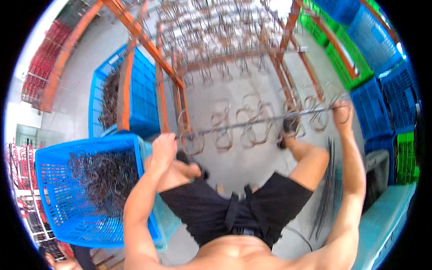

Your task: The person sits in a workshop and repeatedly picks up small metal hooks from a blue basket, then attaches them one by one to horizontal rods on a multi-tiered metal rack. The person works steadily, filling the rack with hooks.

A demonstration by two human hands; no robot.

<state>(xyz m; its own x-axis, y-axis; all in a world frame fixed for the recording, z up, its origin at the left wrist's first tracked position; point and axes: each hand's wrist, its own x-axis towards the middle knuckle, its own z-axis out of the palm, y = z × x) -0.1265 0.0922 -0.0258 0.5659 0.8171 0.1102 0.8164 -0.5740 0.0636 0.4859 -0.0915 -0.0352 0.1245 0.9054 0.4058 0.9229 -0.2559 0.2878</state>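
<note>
My left hand is closed around the left end of a long thin rod. The other end is in my right hand, also closed, farther out and slightly higher. Several bent wire hooks hang in pairs along the rod, smeared by motion. The rod spans the space in front of my knees, above the floor. Beside my left arm stands a blue plastic basket with a tangle of dark bent wire pieces in it.
Ahead stands an orange metal rack with rows of hanging hooks. Another blue basket stands at left. Blue crates and green crates line the right. Thin dark rods lie by my right leg. Part of another person shows lower left.
</note>
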